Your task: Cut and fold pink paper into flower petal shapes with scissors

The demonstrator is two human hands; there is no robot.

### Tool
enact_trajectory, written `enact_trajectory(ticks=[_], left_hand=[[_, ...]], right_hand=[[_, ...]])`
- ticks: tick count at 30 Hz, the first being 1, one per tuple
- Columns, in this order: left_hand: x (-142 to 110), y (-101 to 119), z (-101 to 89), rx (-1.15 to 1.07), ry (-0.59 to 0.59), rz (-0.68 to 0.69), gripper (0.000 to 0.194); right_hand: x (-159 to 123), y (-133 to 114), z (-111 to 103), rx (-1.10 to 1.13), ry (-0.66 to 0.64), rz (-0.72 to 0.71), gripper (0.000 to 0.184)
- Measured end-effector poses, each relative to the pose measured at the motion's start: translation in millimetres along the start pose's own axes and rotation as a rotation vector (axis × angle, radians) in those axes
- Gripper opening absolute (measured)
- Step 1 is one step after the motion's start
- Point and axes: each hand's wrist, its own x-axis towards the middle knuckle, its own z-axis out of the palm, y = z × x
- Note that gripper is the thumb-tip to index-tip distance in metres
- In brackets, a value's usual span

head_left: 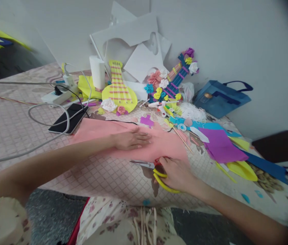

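Observation:
A pink foam sheet lies on the patterned cloth in front of me. My left hand rests flat on it, fingers stretched out and pressed on the sheet. My right hand is closed round scissors with yellow and red handles, at the sheet's near right edge. The blades point left along that edge.
A phone with a white cable lies left of the sheet, by a power strip. Behind stand a yellow foam guitar, a blue one with foam flowers, a glue gun, white boards. Purple, blue and yellow foam scraps and a blue bag lie right.

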Motion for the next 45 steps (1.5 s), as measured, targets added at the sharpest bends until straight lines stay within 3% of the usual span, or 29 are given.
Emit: enact_trajectory(ticks=[9,26,45], left_hand=[[-12.8,-9.7,-0.5,0.045,-0.007,0.034,0.047],[-13.3,-13.8,2.5,0.005,-0.021,0.017,0.047],[-13.7,-18.3,7.0,0.004,-0.010,0.033,0.048]], right_hand=[[3.9,-6.4,-4.5,0.002,-0.014,0.006,0.044],[10.3,-12.7,-0.6,-0.072,-0.003,-0.060,0.044],[14.9,-23.9,-7.9,-0.040,-0.009,-0.018,0.042]])
